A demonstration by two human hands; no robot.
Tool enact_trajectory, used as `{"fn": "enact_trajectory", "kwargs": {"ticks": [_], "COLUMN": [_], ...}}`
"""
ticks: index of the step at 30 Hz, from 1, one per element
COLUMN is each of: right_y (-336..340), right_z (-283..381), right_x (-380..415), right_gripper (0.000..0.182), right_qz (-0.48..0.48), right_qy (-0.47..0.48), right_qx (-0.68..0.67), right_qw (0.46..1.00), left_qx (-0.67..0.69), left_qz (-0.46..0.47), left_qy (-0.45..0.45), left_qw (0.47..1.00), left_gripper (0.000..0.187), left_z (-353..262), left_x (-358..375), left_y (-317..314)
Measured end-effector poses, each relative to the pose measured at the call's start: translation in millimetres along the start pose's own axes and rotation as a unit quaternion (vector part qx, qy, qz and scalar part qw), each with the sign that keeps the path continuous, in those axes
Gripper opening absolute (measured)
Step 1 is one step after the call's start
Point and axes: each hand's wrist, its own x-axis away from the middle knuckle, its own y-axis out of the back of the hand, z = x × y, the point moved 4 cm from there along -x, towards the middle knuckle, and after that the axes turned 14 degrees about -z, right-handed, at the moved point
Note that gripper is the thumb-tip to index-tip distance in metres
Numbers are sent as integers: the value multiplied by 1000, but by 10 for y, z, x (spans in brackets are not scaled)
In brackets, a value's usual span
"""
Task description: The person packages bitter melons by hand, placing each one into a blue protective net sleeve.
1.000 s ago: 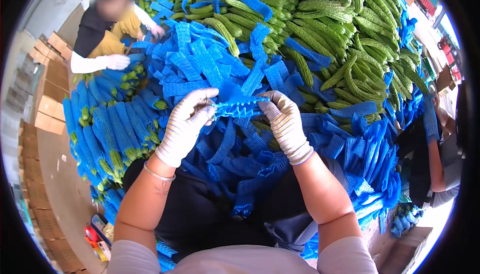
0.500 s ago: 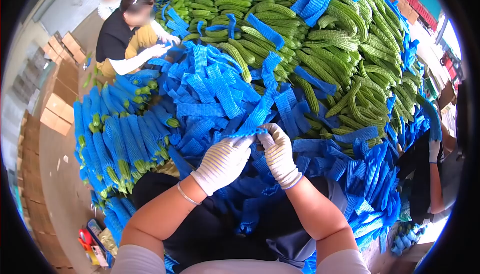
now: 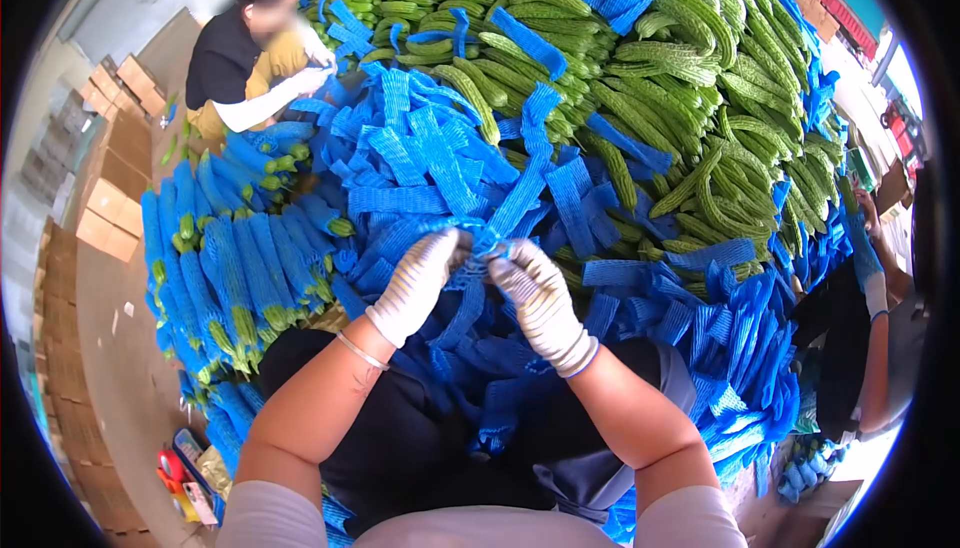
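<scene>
My left hand [image 3: 418, 286], in a striped white glove, pinches the edge of a blue mesh sleeve [image 3: 470, 238]. On the other side of that sleeve's mouth, my right hand [image 3: 540, 303], gloved the same way, has its fingers closed on it. The sleeve is stretched between the two hands, above my lap. Just beyond lies a heap of flat blue mesh sleeves [image 3: 420, 163]. Green ridged gourds [image 3: 650, 118] are stacked behind and to the right, with loose sleeves across them.
Sleeved gourds [image 3: 240, 273] lie in rows at the left. A person [image 3: 225, 63] in black works at the upper left, another stands behind. A further person's arm [image 3: 876, 348] is at the right edge. Cardboard boxes [image 3: 115, 208] line the left; red-handled scissors [image 3: 172, 468] sit lower left.
Both hands have moved slightly left and are a little farther apart, with the sleeve's edge now spread between them. The co-worker at upper left has shifted their arms.
</scene>
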Motion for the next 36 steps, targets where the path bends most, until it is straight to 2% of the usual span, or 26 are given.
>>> {"fn": "enact_trajectory", "kwargs": {"ticks": [1,2,3,4,6,8,9,10,12,13,14,15,16,18,21,24,27,28,30,31,32,33,34,35,36], "right_y": [6,12,-20,-67,-202,-297,-313,-320,-383,-469,-533,-601,-676,-798,-966,-984,-801,-728,-475,-301,-92,194,494,1261,1586], "right_z": [51,80,85,62,-63,-128,-200,-226,-170,-108,-127,-85,-27,-21,-15,-114,-221,-258,-309,-298,-368,-528,-767,-1612,-1891], "right_x": [-4,18,82,172,384,531,543,535,487,480,485,468,458,503,591,524,259,105,-235,-428,-642,-853,-1038,-1335,-1394], "right_gripper": [12,13,13,14,11,14,14,14,15,15,16,15,15,12,9,11,20,24,38,39,41,38,38,33,27], "right_qz": [27,51,87,120,178,189,188,180,198,221,237,247,257,290,306,328,389,403,414,396,382,326,282,201,327], "right_qy": [-17,-34,-39,-46,-95,-126,-147,-150,-117,-113,-126,-121,-116,-147,-67,-143,-266,-239,-273,-324,-302,-327,-368,-441,-272], "right_qx": [-32,-64,-44,-25,-17,42,26,27,-40,-54,-90,-86,-83,-74,-11,-26,16,-28,29,54,128,192,278,324,442], "right_qw": [999,996,994,991,979,973,971,972,972,967,959,958,956,943,950,933,882,883,868,858,864,866,841,812,790], "left_qx": [-208,-405,-588,-725,-667,-621,-729,-706,-524,-579,-396,-234,-107,-14,2,2,3,1,5,4,3,0,-5,-13,-17], "left_qz": [11,24,85,149,165,109,190,189,102,90,101,66,33,7,-5,-15,-26,-27,-37,-40,-45,-45,-49,-49,-46], "left_qy": [-98,-189,-222,-274,-437,-226,-505,-500,-432,-399,-301,-197,-127,-78,-61,-57,-56,-56,-55,-51,-47,-45,-42,-39,-36], "left_qw": [973,894,773,613,580,743,422,464,726,705,862,950,986,997,998,998,998,998,998,998,998,998,998,998,998], "left_gripper": [30,30,32,37,38,40,42,40,36,40,43,43,43,43,42,42,41,41,41,41,41,40,40,40,40], "left_z": [29,76,113,97,-130,-31,-86,-119,-302,-441,-105,-63,-146,-299,-401,-427,-444,-443,-472,-463,-464,-480,-467,-454,-442], "left_x": [8,26,12,31,73,-186,-100,-148,-70,19,-179,-220,-184,-110,-59,-90,-159,-190,-248,-263,-276,-290,-266,-243,-223], "left_y": [5,-1,-15,-78,-297,-100,-235,-277,-189,-313,87,181,163,182,257,288,332,341,384,398,410,428,439,449,441]}}
